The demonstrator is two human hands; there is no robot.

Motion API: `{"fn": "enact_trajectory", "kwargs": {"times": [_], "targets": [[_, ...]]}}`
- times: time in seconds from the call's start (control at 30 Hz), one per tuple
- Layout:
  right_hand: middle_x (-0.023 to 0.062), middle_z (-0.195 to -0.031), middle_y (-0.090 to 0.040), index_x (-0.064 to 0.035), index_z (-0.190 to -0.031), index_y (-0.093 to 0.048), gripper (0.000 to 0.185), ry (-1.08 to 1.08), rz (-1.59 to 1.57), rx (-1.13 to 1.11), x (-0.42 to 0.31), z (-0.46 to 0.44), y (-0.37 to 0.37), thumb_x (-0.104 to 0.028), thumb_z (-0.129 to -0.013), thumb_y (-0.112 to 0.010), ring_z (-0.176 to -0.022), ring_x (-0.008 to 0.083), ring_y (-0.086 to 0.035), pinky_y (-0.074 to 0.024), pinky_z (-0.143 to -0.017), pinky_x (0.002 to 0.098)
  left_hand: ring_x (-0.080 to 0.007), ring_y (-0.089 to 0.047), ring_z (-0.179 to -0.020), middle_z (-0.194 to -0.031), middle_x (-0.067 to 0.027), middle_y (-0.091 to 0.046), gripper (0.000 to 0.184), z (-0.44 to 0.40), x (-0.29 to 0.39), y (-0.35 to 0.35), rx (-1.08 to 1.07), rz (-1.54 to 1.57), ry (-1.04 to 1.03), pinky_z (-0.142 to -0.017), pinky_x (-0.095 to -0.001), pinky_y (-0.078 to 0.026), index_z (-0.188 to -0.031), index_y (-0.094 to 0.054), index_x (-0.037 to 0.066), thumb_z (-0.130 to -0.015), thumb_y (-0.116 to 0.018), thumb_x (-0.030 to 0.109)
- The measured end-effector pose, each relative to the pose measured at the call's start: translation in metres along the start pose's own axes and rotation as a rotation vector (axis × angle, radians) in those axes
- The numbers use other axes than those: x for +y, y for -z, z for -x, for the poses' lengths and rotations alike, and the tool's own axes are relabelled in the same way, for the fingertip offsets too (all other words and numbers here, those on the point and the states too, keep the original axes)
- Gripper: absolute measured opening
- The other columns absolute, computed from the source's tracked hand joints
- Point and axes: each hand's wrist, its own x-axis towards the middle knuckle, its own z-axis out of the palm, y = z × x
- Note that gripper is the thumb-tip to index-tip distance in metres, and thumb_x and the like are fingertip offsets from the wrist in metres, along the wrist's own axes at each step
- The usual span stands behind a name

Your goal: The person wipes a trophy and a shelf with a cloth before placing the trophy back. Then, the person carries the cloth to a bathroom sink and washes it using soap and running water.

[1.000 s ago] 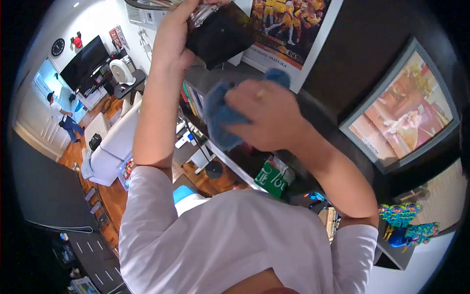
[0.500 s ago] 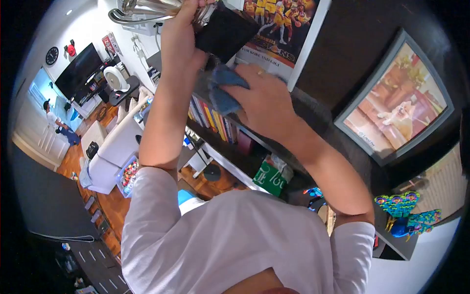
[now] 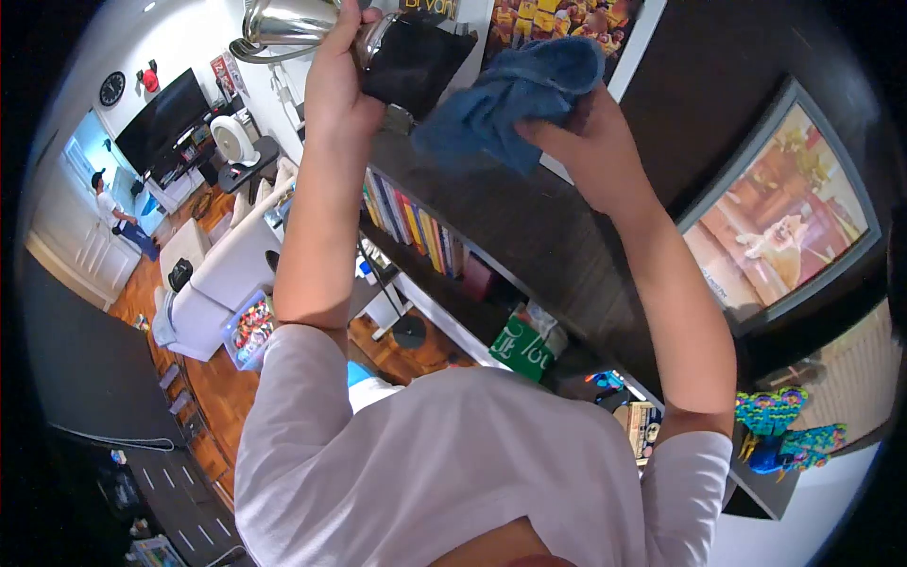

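So, containers first: you've got a clear plastic bin [image 3: 239,354] on the floor by the sofa [image 3: 211,298], loaded with small multicoloured bits, too tiny to make out. The open shelf has a row of upright books [image 3: 416,227], and a green thing with white lettering [image 3: 520,348] sits further along.

Your trophy [image 3: 291,26] is up near the top edge of the view, held above the dark shelf top [image 3: 491,203]. It's lying over on its side: long axis runs roughly across the picture, silver cup end to the left, black base [image 3: 420,64] to the right, towards the framed poster [image 3: 559,24]. Your left hand [image 3: 345,80] is wrapped snugly around the part between cup and base.

Your right hand [image 3: 600,142] has the blue cloth [image 3: 501,104] pinched between thumb and fingers. Half a second ago that cloth was bunched up under your hand, just below the base; now your hand's gone further right and the cloth is spread out in front of the poster. Can't tell if it's touching the base.
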Motion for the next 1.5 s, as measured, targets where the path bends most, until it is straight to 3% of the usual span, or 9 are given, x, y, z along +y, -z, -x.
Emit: {"fn": "enact_trajectory", "kwargs": {"times": [0.27, 0.5, 0.8, 0.9, 1.0, 1.1, 1.23, 1.37, 1.5], "targets": [[0.0067, -0.083, -0.062, 0.0009, -0.098, -0.054, 0.038, -0.051, 0.147, 0.308, 0.014, -0.012, -0.006, -0.008, -0.066, -0.071, -0.076, 0.0162, -0.061, -0.0497, -0.07, 0.0289, -0.0213, -0.058, -0.084, -0.083, -0.0064, -0.059, 0.027, 0.015, 0.008, -0.018, 0.082, 0.049, 0.033, -0.081, -0.0358, -0.046, -0.08, -0.052, 0.009, -0.086, -0.053, 0.035], [0.0069, -0.081, -0.06, -0.0002, -0.092, -0.053, 0.026, -0.16, -0.306, 0.329, 0.023, -0.023, -0.022, -0.005, -0.069, -0.065, -0.07, 0.0156, -0.06, -0.0496, -0.064, 0.0288, -0.0237, -0.058, -0.088, -0.088, -0.0093, -0.06, 0.028, 0.009, 0.012, 0.005, -0.113, 0.27, 0.08, -0.084, -0.0391, -0.045, -0.085, -0.054, 0.006, -0.087, -0.051, 0.033], [0.0064, -0.091, -0.051, -0.0051, -0.102, -0.044, 0.026, -0.018, -0.104, 0.436, 0.009, -0.031, -0.042, -0.015, -0.079, -0.052, -0.081, 0.0138, -0.051, -0.0442, -0.071, 0.0282, -0.0309, -0.055, -0.097, -0.098, -0.0157, -0.06, 0.039, 0.026, 0.009, -0.012, 0.207, -0.02, -0.128, -0.09, -0.043, -0.041, -0.097, -0.055, 0.0, -0.086, -0.051, 0.037], [0.0105, -0.092, -0.048, -0.0027, -0.104, -0.04, 0.028, 0.082, 0.192, 0.399, 0.016, -0.029, -0.055, -0.017, -0.081, -0.046, -0.082, 0.0172, -0.047, -0.0414, -0.073, 0.0299, -0.0294, -0.055, -0.094, -0.097, -0.0158, -0.059, 0.037, 0.025, 0.0, -0.007, -0.151, 0.225, -0.023, -0.087, -0.039, -0.042, -0.093, -0.053, 0.002, -0.086, -0.051, 0.038], [0.0217, -0.093, -0.052, 0.0063, -0.111, -0.032, 0.04, 0.011, 0.262, 0.282, 0.028, -0.031, -0.058, -0.014, -0.079, -0.045, -0.088, 0.0309, -0.051, -0.0417, -0.078, 0.041, -0.0253, -0.054, -0.097, -0.092, -0.0113, -0.059, 0.034, 0.033, 0.002, -0.02, 0.027, 0.034, -0.143, -0.091, -0.0404, -0.039, -0.086, -0.052, 0.001, -0.09, -0.045, 0.035], [0.0151, -0.089, -0.054, 0.0039, -0.108, -0.037, 0.036, -0.266, -0.049, 0.237, 0.039, -0.026, -0.051, -0.015, -0.08, -0.048, -0.078, 0.0216, -0.054, -0.0451, -0.067, 0.0345, -0.025, -0.052, -0.101, -0.084, -0.006, -0.055, 0.031, 0.026, 0.008, -0.004, -0.503, 0.452, 0.032, -0.093, -0.041, -0.037, -0.084, -0.048, 0.004, -0.09, -0.046, 0.034], [0.0091, -0.089, -0.058, 0.0011, -0.109, -0.046, 0.034, -0.103, -0.33, 0.333, 0.011, -0.03, -0.036, -0.011, -0.079, -0.055, -0.071, 0.0143, -0.057, -0.0476, -0.062, 0.0275, -0.0263, -0.049, -0.103, -0.079, -0.0028, -0.049, 0.027, 0.025, 0.017, 0.004, -0.449, 0.388, -0.027, -0.094, -0.0411, -0.037, -0.083, -0.044, 0.006, -0.089, -0.047, 0.032], [0.0101, -0.087, -0.062, -0.0006, -0.103, -0.055, 0.03, 0.195, 0.03, 0.234, -0.017, -0.037, -0.026, -0.012, -0.076, -0.058, -0.074, 0.0161, -0.06, -0.0486, -0.064, 0.0267, -0.0273, -0.051, -0.102, -0.078, -0.0024, -0.05, 0.026, 0.026, 0.021, 0.001, -0.408, 0.153, -0.1, -0.091, -0.0395, -0.039, -0.088, -0.048, 0.003, -0.089, -0.05, 0.029], [0.0201, -0.086, -0.057, -0.0069, -0.106, -0.055, 0.04, 0.319, 0.67, 0.129, -0.018, -0.034, -0.036, -0.017, -0.067, -0.061, -0.078, 0.0351, -0.057, -0.0475, -0.072, 0.038, -0.0268, -0.054, -0.097, -0.079, -0.0046, -0.052, 0.028, 0.027, 0.018, -0.004, -0.379, -0.135, -0.185, -0.089, -0.0372, -0.041, -0.094, -0.05, 0.0, -0.087, -0.054, 0.027]]}}
